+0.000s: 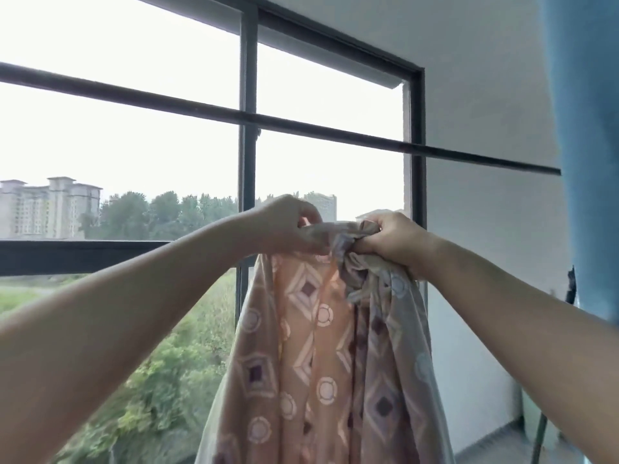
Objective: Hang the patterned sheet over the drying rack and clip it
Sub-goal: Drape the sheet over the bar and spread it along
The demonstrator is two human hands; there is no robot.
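Observation:
The patterned sheet (321,356), pink-orange with diamonds and circles, hangs bunched in front of me. My left hand (288,226) pinches its top edge, and my right hand (392,239) grips a crumpled wad of the same edge right beside it. Both arms are raised before the window. A dark horizontal rod (301,123) of the drying rack crosses the view above my hands, well clear of the sheet. No clip is visible.
A large dark-framed window (248,162) fills the left and centre. A white wall (485,95) stands at right. Blue fabric (589,145) hangs at the far right edge, over the rod's end.

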